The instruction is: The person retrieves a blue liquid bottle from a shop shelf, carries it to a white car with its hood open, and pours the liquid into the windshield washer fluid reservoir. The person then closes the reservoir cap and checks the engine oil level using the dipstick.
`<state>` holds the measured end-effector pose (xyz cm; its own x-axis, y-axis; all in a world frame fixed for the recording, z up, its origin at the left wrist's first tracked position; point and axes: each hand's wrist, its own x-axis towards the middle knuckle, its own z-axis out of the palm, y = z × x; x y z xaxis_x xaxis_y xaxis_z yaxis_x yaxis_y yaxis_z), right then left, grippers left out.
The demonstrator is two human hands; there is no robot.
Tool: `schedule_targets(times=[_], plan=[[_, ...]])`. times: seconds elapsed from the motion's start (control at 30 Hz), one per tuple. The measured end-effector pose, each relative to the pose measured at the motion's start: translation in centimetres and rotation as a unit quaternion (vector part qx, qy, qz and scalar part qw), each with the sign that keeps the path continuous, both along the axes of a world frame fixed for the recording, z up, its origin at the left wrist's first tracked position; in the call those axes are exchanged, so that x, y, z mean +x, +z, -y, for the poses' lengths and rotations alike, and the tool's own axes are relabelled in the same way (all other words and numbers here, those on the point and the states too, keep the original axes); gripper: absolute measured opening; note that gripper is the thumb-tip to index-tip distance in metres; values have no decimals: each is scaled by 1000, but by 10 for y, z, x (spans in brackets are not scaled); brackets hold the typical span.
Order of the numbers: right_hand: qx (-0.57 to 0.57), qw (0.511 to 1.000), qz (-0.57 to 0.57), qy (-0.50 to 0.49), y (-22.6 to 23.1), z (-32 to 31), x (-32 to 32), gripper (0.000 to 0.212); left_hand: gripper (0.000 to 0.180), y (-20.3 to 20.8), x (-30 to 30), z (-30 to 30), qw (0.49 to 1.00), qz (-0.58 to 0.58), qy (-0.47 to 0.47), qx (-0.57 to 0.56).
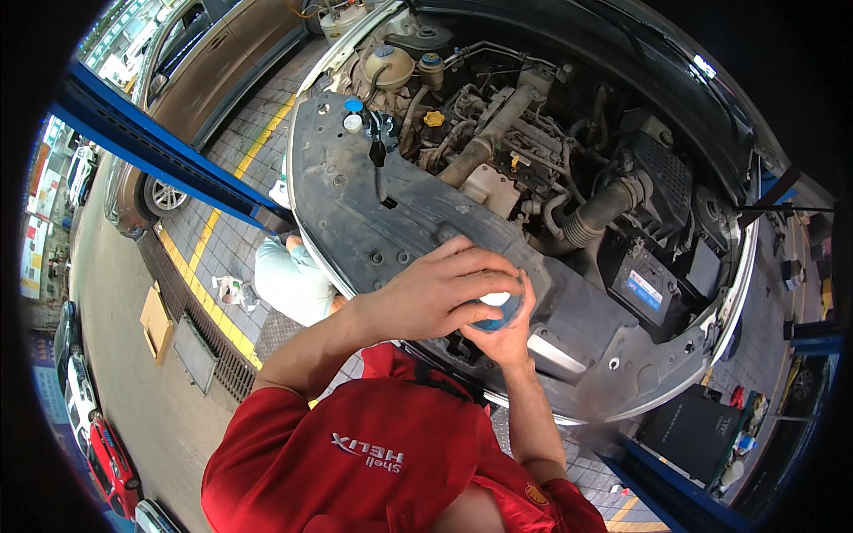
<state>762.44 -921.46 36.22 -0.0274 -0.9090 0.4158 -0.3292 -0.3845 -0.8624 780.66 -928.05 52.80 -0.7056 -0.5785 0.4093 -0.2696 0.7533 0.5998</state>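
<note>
Over the front edge of the engine bay, both my hands are closed around a small bottle with blue at its side (509, 313) and a white cap (494, 299). My left hand (431, 291) curls its fingers and thumb about the cap from the left. Beneath and to the right, my right hand (514, 340) wraps the bottle's body, most of which is hidden. Behind the hands lies the black plastic front panel (342, 222) of a car with its hood raised.
A blue cap (354, 105), a white round cap (353, 123) and a glossy dark object (384, 126) sit on the panel's left. A yellow oil cap (434, 118) and a battery (638, 289) show in the bay. A person in pale clothing (286, 277) is low beside the bumper.
</note>
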Motion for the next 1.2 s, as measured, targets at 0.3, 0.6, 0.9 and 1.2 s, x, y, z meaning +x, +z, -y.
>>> schedule_targets(times=[0.3,0.6,0.9,1.2], plan=[[-10,1000,10,6,-4,-1,-1,128,42,2,3,-1,1000,-4,-11,11],[-14,999,24,18,-7,-2,-1,128,45,1,8,0,999,-2,-27,22],[17,999,0,44,17,5,6,129,44,-4,13,-11,988,-87,79,100],[82,995,17,58,75,65,18,126,47,-90,82,38,848,-332,352,220]])
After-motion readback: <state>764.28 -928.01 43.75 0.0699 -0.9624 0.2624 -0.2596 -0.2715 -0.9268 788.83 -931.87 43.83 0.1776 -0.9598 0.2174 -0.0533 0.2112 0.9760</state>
